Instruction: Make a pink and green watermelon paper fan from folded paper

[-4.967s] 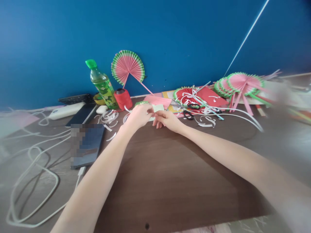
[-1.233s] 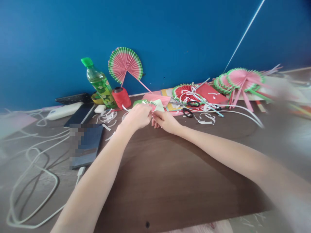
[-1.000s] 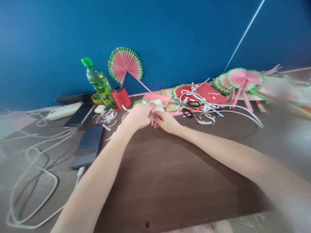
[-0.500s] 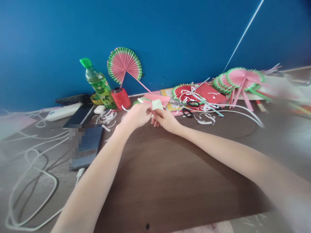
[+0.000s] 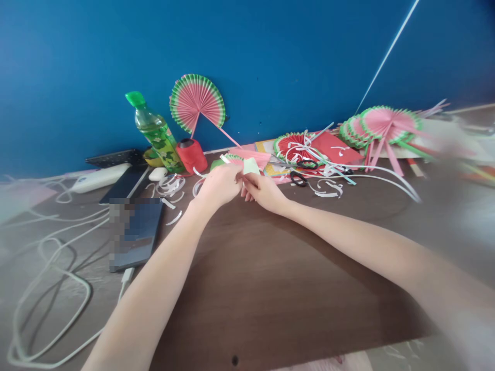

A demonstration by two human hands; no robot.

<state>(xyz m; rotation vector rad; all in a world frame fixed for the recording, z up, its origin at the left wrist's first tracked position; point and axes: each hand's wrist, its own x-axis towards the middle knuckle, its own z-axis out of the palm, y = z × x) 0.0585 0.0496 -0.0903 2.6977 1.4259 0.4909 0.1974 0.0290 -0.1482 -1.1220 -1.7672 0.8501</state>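
My left hand (image 5: pixel 221 184) and my right hand (image 5: pixel 267 192) meet above the far part of the brown table, fingertips almost touching. Between them stands a small pale green piece of paper (image 5: pixel 251 166). My right thumb and fingers pinch its lower edge. The left fingers are bent closed against its left side, and their tips are partly hidden. Just behind the hands lie a pink pleated paper (image 5: pixel 259 157) and a green-edged paper fan (image 5: pixel 234 158), partly covered by my left hand.
A pink and green paper fan (image 5: pixel 197 100) leans on the blue wall. Left of it stand a red thread spool (image 5: pixel 192 156) and a green-capped bottle (image 5: pixel 154 131). Scissors (image 5: pixel 298 179) and white paper strips lie right. A phone (image 5: pixel 139 232) and cables (image 5: pixel 87 288) lie left.
My left hand has shifted slightly right, and a little less of the pale green paper shows. The right hand has barely moved.
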